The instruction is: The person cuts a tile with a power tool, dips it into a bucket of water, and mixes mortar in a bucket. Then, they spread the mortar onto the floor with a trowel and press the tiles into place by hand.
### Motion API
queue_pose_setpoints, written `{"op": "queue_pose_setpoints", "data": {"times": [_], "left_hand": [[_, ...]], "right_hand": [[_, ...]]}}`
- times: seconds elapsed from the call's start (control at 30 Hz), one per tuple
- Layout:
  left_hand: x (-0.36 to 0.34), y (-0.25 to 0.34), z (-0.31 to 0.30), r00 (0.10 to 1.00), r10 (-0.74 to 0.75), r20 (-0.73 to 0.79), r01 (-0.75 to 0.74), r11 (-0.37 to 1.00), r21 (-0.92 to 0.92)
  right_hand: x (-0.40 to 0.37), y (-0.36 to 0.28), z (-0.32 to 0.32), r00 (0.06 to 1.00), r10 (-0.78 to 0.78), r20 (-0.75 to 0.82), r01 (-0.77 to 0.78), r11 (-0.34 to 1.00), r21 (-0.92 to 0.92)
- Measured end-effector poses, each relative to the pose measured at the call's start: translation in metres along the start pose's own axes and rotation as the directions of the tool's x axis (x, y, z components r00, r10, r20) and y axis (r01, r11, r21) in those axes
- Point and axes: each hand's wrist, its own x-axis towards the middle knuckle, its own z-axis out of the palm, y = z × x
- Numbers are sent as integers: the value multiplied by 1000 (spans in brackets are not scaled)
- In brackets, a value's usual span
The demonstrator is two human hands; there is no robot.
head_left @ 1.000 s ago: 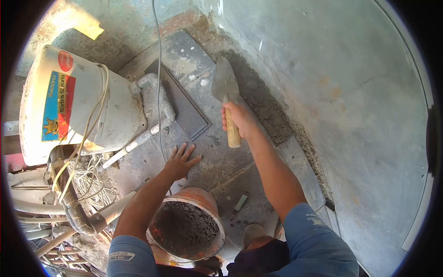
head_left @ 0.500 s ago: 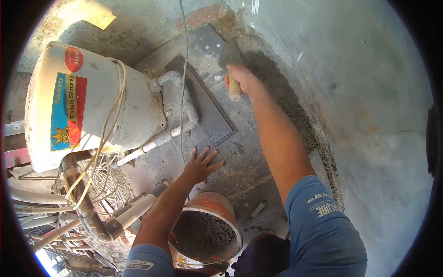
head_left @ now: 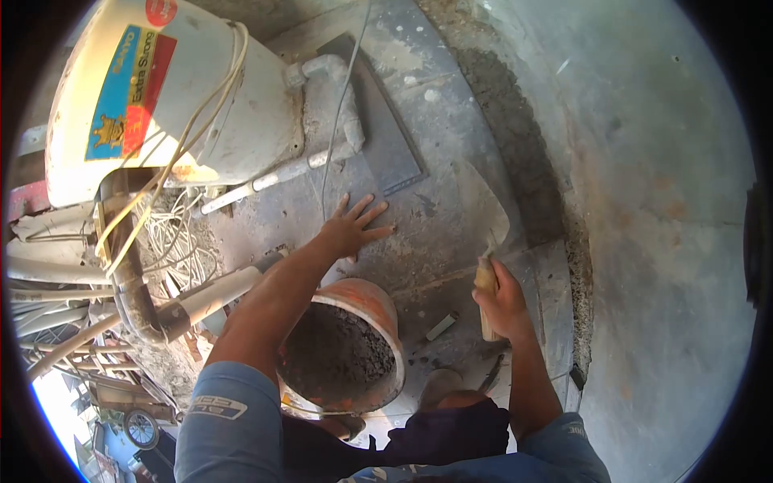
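Observation:
My right hand [head_left: 504, 300] is wrapped round the wooden handle of a trowel [head_left: 483, 211]. Its pale metal blade points away from me, over the grey floor tiles close to the mortar strip. My left hand [head_left: 354, 231] lies with fingers spread on the floor, holding nothing. Just below that hand stands an orange bucket [head_left: 390, 310] partly filled with grey mortar [head_left: 342, 354]. Dark wet mortar [head_left: 519, 137] fills a strip along the foot of the wall.
On the left stands a white water pump [head_left: 241, 97] with pipes and loose cables. A dark loose tile [head_left: 378, 113] lies beside its pipe [head_left: 350, 121]. A small pale green-grey object [head_left: 441, 326] rests right of the bucket. A plastered wall [head_left: 652, 201] rises at right.
My right hand has drawn the trowel back from the far end of the mortar strip toward my body. My left hand stays spread on the floor. The view has shifted.

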Motion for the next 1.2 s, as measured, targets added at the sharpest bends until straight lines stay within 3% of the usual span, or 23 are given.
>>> {"op": "queue_pose_setpoints", "data": {"times": [0.03,0.07,0.1,0.13,0.2,0.23,0.3,0.33,0.4,0.43,0.5,0.63,0.7,0.77,0.8,0.87,0.93,0.97,1.0,1.03,1.07,1.13,1.2], "left_hand": [[-2,1,-1,1000,-10,8,10,1000,-13],[-2,1,-4,1000,-8,15,8,1000,-3],[-2,3,-5,1000,-8,20,8,1000,5],[-2,4,-5,1000,-23,14,23,1000,-7],[-6,2,-5,1000,-1,-15,2,998,60],[-6,-2,-1,1000,-18,-17,19,999,44],[-7,-9,6,956,77,-281,-91,995,-36],[-11,-8,-7,954,61,-293,-77,996,-43],[-34,4,-44,958,-184,-220,83,912,-401],[-53,10,-50,953,-205,-225,97,905,-414],[-98,26,-50,683,-241,-690,-118,895,-430],[-215,74,-20,619,-420,-663,-65,814,-577],[-268,84,19,654,-432,-621,-68,784,-617],[-314,90,65,626,-579,-522,5,673,-740],[-333,89,86,615,-648,-450,23,585,-811],[-334,87,154,488,-767,-417,31,493,-870],[-314,102,210,291,-911,-291,-68,284,-956],[-312,104,218,492,-860,-139,-172,61,-983],[-309,108,223,681,-732,-26,-229,-179,-957],[-304,114,225,722,-687,-82,-320,-226,-920],[-298,119,226,751,-644,-146,-405,-274,-872],[-258,130,238,505,-849,-156,-492,-134,-860],[-259,132,240,552,-823,-136,-484,-183,-856]], "right_hand": [[-22,10,-1,987,-161,-16,156,973,-169],[-42,1,-5,986,-166,-3,163,971,-173],[-66,-23,-19,990,59,127,-69,995,75],[-86,-43,-29,923,240,300,-325,905,275],[-116,-48,-54,941,24,337,-38,999,34],[-127,-68,-66,935,19,354,-29,999,23],[-143,-122,-88,765,-196,614,484,804,-346],[-151,-148,-85,758,-201,621,498,793,-351],[-168,-196,-55,700,-51,713,579,625,-524],[-168,-211,-31,688,-53,724,596,610,-522],[-163,-232,25,659,208,723,667,282,-689],[-113,-146,154,618,-10,786,786,12,-618],[-109,-169,157,666,66,743,745,-9,-667],[-112,-182,129,670,33,741,716,232,-658],[-99,-176,111,579,-58,814,797,254,-548],[-62,-143,80,797,-183,576,516,703,-490],[-39,-132,64,933,-87,348,262,830,-493],[-29,-119,63,925,-100,368,289,814,-504],[-17,-99,65,907,32,419,149,909,-390],[-6,-82,67,861,158,483,-16,958,-285],[5,-66,70,853,153,499,10,951,-308],[10,-48,66,886,42,462,107,950,-293],[7,-52,58,908,53,415,117,921,-372]]}}
